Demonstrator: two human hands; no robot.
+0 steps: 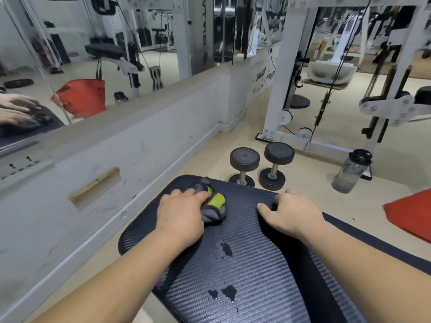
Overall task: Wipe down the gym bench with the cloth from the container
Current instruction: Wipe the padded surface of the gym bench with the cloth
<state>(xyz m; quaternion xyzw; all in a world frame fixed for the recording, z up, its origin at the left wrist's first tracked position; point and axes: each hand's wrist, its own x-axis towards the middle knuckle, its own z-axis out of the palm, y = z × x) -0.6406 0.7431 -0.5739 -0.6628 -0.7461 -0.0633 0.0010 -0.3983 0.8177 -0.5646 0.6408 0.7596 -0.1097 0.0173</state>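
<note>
Head view: I see the left hand bunching the grey-and-lime cloth at the far end of the gym bench, fingers together and curled over it, cloth poking out past the fingertips. The right hand hooks the bench's right edge, fingers curled over. Beyond the bench stands a clear water bottle; I can't tell its contents.

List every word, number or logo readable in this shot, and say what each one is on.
No text here reads clearly.
Pillar: vertical dark lettering, too blurred to read.
Dumbbells: faint marks on the end caps, too small to read.
Red bag in the mirror: dark print, blurred.
Low wall: dark markings, unreadable.
</note>
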